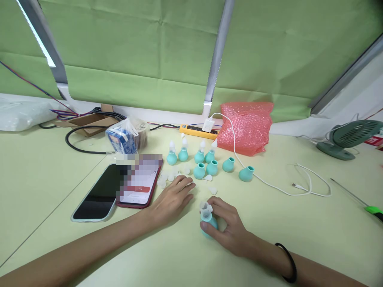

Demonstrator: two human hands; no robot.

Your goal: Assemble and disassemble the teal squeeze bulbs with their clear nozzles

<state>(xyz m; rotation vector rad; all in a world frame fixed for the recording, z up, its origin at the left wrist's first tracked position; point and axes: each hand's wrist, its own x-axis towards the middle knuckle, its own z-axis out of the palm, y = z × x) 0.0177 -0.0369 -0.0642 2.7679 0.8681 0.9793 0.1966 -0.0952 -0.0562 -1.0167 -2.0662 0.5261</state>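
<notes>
My right hand (228,229) is wrapped round a teal rubber bulb (208,221) with a clear tip (206,207) on its top, held just above the pale green table (299,235). My left hand (173,198) lies flat on the table with its fingers stretched toward several small clear tips (172,175); its fingertips touch or nearly touch them. Behind stand several teal bulbs: some with clear tips fitted (183,153), some bare (228,164), one on its side (246,173).
Two phones lie at the left, a dark one (97,197) and a red-cased one (140,185). A bagged blue carton (122,137), a yellow power strip (199,131), pink bubble wrap (247,125), a white cable (299,181), a green fan (351,137) and a screwdriver (363,203) surround them.
</notes>
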